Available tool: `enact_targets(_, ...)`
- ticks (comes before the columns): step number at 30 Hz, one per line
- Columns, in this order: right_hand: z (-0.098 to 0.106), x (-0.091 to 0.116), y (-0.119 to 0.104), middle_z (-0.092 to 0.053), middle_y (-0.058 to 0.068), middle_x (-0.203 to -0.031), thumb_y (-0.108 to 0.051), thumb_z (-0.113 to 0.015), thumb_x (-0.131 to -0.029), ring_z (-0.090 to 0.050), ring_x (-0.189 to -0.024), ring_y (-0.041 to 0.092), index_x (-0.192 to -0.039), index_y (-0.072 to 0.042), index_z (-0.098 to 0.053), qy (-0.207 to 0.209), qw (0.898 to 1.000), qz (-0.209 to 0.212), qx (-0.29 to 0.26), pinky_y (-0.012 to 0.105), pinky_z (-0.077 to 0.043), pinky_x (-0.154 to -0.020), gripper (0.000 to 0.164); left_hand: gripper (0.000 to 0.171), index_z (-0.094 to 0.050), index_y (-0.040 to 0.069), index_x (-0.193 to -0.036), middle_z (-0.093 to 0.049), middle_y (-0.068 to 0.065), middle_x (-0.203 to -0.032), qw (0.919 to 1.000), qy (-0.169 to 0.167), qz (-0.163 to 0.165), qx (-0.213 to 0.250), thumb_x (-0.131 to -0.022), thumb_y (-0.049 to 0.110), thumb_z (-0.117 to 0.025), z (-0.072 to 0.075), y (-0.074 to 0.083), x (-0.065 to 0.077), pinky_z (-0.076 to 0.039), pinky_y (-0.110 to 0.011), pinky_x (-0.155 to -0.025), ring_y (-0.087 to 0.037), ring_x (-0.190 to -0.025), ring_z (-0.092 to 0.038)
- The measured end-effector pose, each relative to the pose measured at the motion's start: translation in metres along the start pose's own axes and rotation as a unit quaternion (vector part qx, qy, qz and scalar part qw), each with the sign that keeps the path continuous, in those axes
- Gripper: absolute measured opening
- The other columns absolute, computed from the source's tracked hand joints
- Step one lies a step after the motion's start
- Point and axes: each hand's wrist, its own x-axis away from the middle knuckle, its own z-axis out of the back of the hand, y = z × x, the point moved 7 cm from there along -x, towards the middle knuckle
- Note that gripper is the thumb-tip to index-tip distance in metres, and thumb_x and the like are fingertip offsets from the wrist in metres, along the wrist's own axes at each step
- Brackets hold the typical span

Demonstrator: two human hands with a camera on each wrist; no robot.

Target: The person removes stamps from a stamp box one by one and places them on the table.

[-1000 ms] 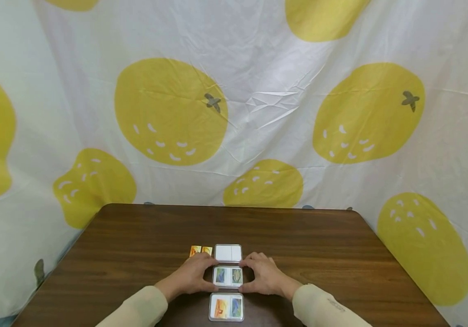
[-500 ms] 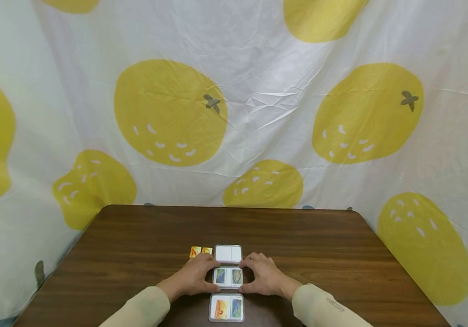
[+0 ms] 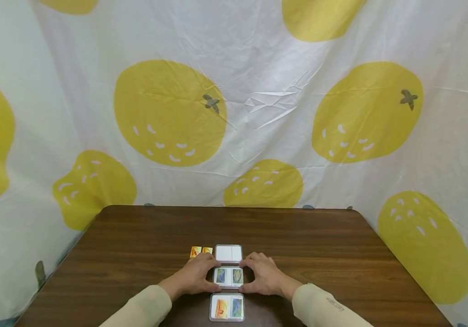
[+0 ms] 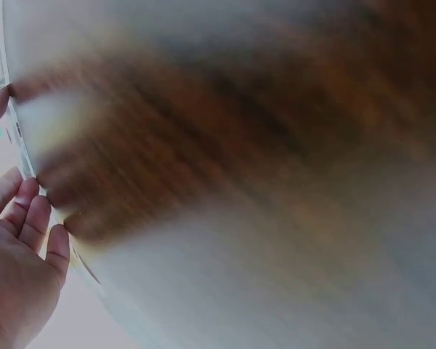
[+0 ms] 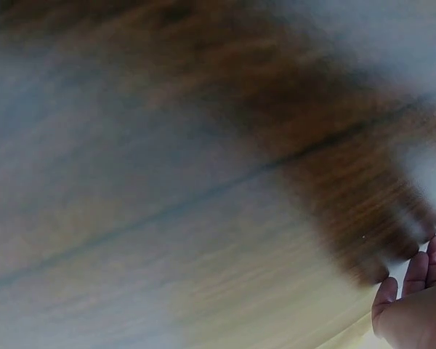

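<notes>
A flat clear stamp case [image 3: 228,277] with a white insert lies on the table in the head view, two small green-blue stamps inside it. My left hand [image 3: 195,273] grips its left end, thumb at the near corner and fingers at the far corner. At the right end, my right hand [image 3: 265,275] holds it the same way. In the left wrist view, fingertips of the left hand [image 4: 25,240] touch the tabletop by a clear edge. The right wrist view shows the right hand [image 5: 414,291] with fingertips down on the table; no case is visible there.
Beyond the held case lies another case [image 3: 228,253] with a blank white insert. Nearer me is a third case [image 3: 226,307] with an orange and a blue stamp. Two loose orange stamps [image 3: 195,251] lie by the left fingers on the brown table [image 3: 320,240].
Both hands stay at the ends of the middle case. The left hand and the cases appear shifted very slightly to the right in the view; nothing was let go.
</notes>
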Motion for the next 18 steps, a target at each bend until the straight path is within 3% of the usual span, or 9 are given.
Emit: enact_targets(18, 0.0002, -0.0002, -0.0011, -0.056, 0.005, -0.126, -0.048, -0.077, -0.079, -0.048, -0.118, 0.027, -0.123, -0.012, -0.064, 0.005, 1.0, 0.009, 0.007, 0.053, -0.036, -0.098, 0.059, 0.057, -0.066, 0.002, -0.121, -0.057, -0.008, -0.117, 1.0, -0.005, 0.003, -0.002, -0.081, 0.04, -0.079, 0.0019, 0.0044, 0.0011, -0.04, -0.048, -0.095, -0.026, -0.112, -0.052)
